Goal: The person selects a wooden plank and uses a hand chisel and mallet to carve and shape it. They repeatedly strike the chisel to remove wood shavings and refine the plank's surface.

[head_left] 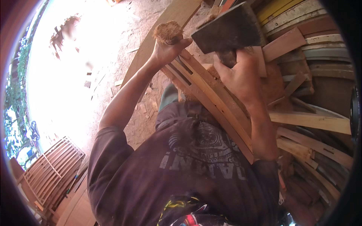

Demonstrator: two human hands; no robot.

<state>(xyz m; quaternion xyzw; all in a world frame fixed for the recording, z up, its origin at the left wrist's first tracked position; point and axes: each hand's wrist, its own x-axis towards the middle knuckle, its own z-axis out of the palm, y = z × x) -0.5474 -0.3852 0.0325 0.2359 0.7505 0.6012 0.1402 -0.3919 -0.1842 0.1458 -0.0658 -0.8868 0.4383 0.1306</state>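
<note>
My left hand (167,52) is wrapped round a chisel with a frayed, fibrous wooden handle top (168,31). Its lower end points at the wooden bars beneath, though my hand hides most of it. My right hand (241,75) grips the short handle of a mallet with a dark, blocky head (226,34), raised just right of the chisel and apart from it. Long wooden bars (215,100) lie side by side, slanting from under my left hand toward my right forearm. Narrow slots are cut into them near their far end.
Planks and boards (313,120) are heaped along the right side. A long plank (151,41) lies on the ground beyond my left arm, with wood offcuts (151,109) scattered near it. A slatted wooden frame (52,165) stands at the lower left.
</note>
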